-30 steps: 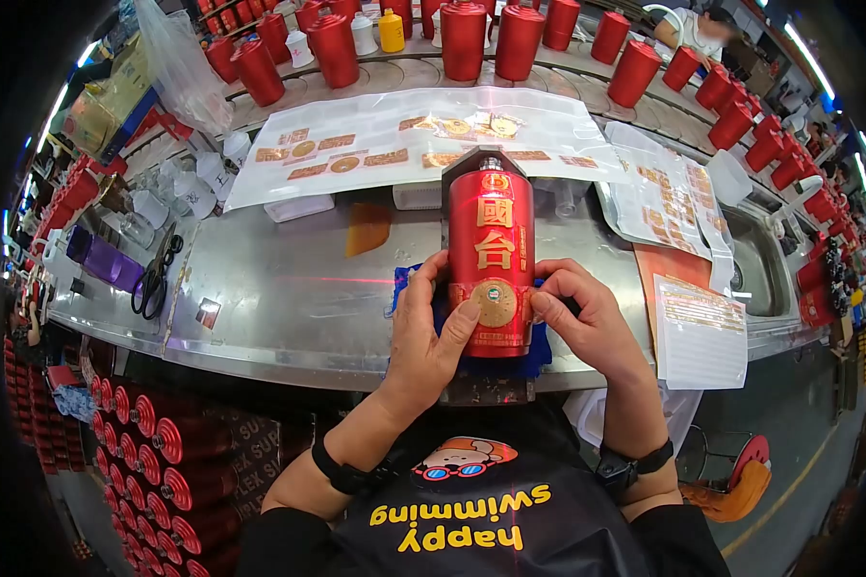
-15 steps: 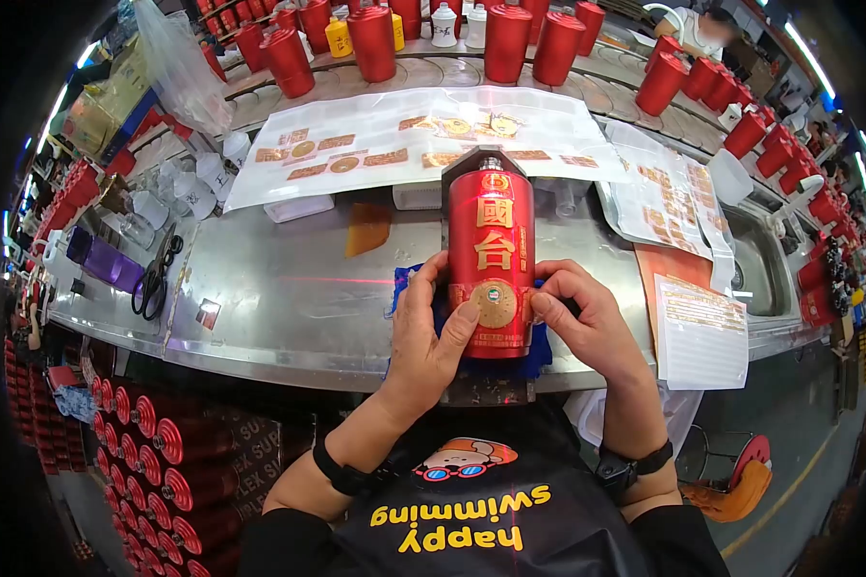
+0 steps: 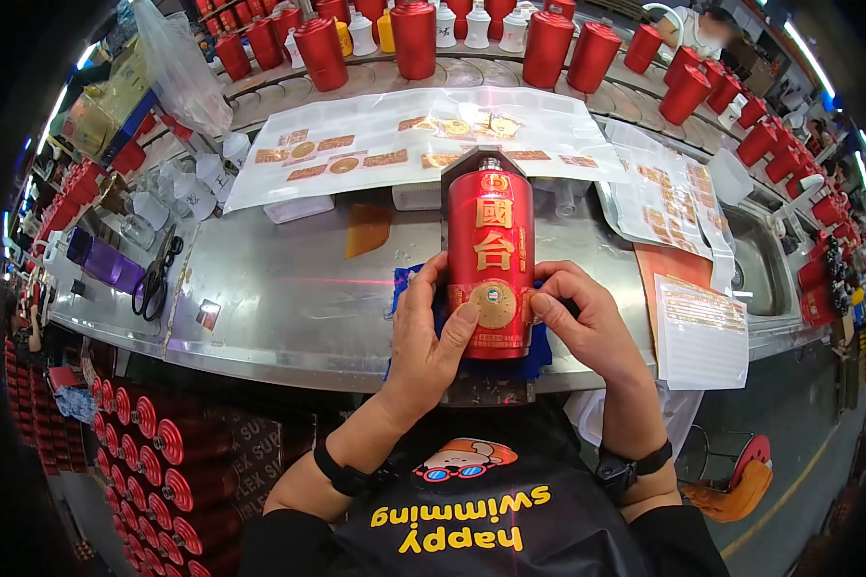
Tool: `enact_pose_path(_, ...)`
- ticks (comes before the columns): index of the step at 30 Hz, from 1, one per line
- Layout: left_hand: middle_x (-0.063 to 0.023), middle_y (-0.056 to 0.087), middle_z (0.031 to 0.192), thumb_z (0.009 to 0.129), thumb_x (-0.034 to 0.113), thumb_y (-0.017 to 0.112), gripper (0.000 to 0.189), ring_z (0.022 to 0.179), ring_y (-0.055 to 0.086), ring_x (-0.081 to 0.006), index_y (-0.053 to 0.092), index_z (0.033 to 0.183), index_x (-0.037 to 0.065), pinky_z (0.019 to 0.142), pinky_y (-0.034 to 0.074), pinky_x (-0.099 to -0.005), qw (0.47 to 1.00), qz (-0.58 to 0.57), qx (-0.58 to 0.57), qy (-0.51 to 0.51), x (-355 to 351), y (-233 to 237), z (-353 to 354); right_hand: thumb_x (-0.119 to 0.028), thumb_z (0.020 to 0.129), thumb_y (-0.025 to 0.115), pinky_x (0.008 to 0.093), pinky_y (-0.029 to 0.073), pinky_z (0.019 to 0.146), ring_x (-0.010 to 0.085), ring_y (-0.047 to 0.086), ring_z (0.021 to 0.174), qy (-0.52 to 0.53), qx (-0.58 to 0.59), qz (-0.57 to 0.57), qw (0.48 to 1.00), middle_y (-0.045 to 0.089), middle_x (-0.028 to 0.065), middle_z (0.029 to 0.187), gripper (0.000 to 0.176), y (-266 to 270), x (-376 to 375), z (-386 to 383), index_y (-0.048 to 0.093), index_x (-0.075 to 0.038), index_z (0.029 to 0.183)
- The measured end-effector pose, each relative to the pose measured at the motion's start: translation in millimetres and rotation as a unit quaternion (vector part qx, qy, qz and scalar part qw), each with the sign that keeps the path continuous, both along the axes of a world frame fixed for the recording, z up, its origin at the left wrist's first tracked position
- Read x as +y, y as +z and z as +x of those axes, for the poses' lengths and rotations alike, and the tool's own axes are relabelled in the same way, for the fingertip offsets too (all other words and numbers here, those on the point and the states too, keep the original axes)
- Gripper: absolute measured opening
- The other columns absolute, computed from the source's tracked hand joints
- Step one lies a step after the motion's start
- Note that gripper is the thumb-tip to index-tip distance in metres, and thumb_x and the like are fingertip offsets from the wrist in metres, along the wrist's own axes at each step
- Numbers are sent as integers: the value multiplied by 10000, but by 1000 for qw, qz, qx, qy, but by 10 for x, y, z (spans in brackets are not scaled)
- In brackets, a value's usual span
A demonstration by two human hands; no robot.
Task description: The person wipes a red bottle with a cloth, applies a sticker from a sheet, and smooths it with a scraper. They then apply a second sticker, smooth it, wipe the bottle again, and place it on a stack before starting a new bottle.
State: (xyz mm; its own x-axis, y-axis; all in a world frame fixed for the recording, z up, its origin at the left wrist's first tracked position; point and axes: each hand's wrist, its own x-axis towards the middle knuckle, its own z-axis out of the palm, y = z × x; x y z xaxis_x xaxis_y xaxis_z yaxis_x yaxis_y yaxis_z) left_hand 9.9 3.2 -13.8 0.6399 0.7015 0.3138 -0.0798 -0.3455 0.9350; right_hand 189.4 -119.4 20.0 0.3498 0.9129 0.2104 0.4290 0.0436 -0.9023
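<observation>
A red bottle [image 3: 491,216] with gold Chinese characters and a round gold seal [image 3: 496,304] lies on its back in a dark holder [image 3: 446,245] at the bench's front edge. Under its lower part a blue cloth [image 3: 532,354] shows. My left hand [image 3: 426,332] grips the bottle's lower left side, its thumb beside the seal. From the other side my right hand [image 3: 588,322] holds the lower right, with thumb and fingers at the edge of the seal band. Both hands' fingertips are partly hidden.
Sticker sheets [image 3: 356,144] spread behind the bottle, with more at the right [image 3: 664,183]. Scissors [image 3: 154,279] and a purple bottle [image 3: 106,262] lie left. A conveyor [image 3: 471,72] carries red bottles [image 3: 415,40]. A sink [image 3: 762,260] and a co-worker [image 3: 707,34] are right.
The bottles on the far conveyor have shifted to the right. Both my hands and the red bottle between them stay in nearly the same place.
</observation>
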Motion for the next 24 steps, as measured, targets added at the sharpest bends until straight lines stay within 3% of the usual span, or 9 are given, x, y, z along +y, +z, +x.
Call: enact_pose_path(24, -216, 530, 1296, 988, 439, 550, 655, 1194, 500, -346, 393, 1405, -41, 1044, 365, -431, 1000, 16, 10, 4, 3, -16, -3, -189, 960, 650, 319, 491, 821, 219, 622, 967, 2, -10, 6, 1000, 622, 152, 1090, 208, -20, 4, 8, 630, -1, 872)
